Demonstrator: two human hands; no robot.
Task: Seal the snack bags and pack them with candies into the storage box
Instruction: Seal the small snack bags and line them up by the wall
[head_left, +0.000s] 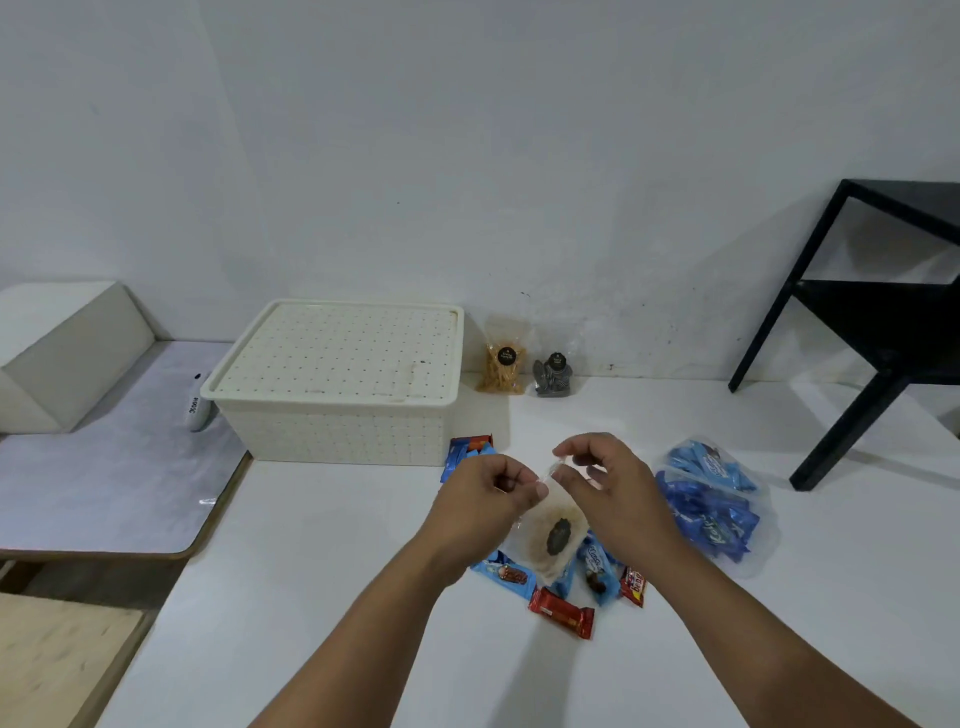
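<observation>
Both hands hold up a clear snack bag (551, 535) with pale crumbs and a dark label, above the white table. My left hand (488, 493) pinches its top left corner and my right hand (608, 478) pinches its top right edge. The cream storage box (337, 410) stands behind, its perforated lid on. Two more snack bags lean on the wall: a yellow one (503, 364) and a dark one (554, 375). Loose candies lie under my hands: blue wrappers (506, 574), a red bar (562, 613), another red one (632, 587).
A clear bag of blue candies (711, 504) lies right of my hands. More blue and orange candies (467, 449) sit by the box's front corner. A white handheld device (196, 410) rests on the grey mat to the left. A black shelf frame (857, 332) stands at the right.
</observation>
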